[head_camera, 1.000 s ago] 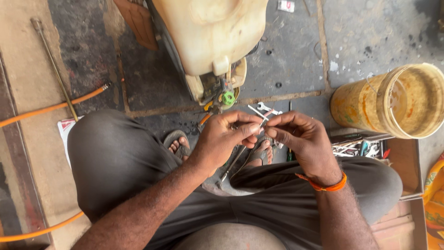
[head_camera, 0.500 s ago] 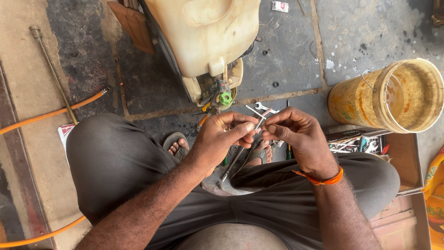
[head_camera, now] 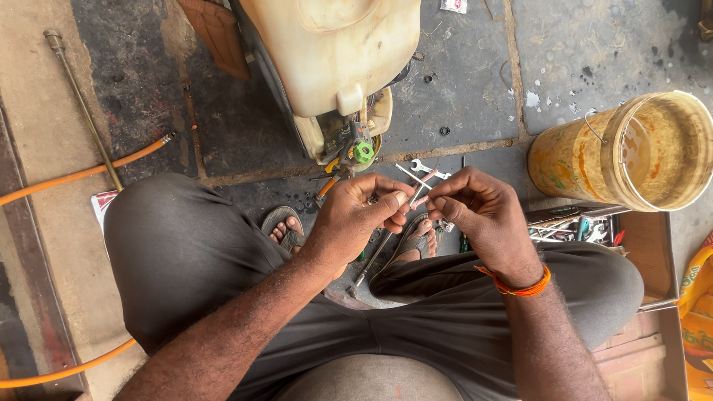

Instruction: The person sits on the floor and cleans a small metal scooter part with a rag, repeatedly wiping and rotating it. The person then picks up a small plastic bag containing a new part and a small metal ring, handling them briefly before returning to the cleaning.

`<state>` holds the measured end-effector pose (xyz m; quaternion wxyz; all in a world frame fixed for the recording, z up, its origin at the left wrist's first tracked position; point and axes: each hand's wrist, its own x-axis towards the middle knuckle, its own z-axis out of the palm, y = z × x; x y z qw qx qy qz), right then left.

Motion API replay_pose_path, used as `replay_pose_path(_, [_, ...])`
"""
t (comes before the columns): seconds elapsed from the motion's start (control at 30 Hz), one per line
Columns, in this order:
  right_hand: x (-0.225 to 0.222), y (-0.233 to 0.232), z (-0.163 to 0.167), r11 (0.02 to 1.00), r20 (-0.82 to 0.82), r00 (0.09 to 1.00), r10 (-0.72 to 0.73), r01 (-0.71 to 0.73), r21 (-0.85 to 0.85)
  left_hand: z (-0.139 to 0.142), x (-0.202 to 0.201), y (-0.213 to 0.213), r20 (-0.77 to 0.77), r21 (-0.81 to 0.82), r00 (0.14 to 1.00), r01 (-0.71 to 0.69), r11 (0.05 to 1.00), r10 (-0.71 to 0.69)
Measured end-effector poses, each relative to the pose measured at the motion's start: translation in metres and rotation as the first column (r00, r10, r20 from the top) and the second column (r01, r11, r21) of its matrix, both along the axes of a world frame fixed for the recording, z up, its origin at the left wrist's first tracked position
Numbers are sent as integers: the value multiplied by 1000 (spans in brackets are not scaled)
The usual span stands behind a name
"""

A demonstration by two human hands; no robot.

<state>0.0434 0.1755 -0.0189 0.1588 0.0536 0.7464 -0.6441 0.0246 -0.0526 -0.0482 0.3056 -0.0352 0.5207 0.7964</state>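
Both hands are staying put over the lap vs a sec ago, only drawing slightly closer. Left hand (head_camera: 356, 215) & right hand (head_camera: 475, 212) are meeting fingertip to fingertip, both pinching a thin grey metal rod (head_camera: 386, 238) w/ a small pinkish end piece (head_camera: 420, 200). Rod is slanting down-left between the knees, under the left palm, near the cream plastic sprayer tank (head_camera: 330, 52).

Hands (head_camera: 416, 212) lower; rod (head_camera: 386, 241) steeper

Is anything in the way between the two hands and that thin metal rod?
Nothing visible is. The left hand and right hand both already pinch the thin metal rod at its upper end with their fingertips, above the sandalled feet.
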Motion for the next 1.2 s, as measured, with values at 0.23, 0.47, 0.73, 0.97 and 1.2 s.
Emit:
replay_pose_path(0.23, [0,1,4,999,-7,999,-54,54,1,-3,1,0,2,16,1000,-23,1000,23])
replay_pose_path(0.47, [1,-9,-2,999,-23,999,28,-29,-25,-8,4,4,4,45,1000,-17,999,17])
replay_pose_path(0.73, [0,-13,2,998,28,999,38,-37,-48,-12,4,4,-22,54,999,-46,997,47])
replay_pose_path(0.97, [1,-8,-2,999,0,1000,14,-14,-46,-9,2,3,-22,8,999,-28,1000,28])
replay_pose_path(1.2, [-2,0,-3,972,98,994,-46,67,-223,-7,0,4,-6,13,1000,-26,1000,26])
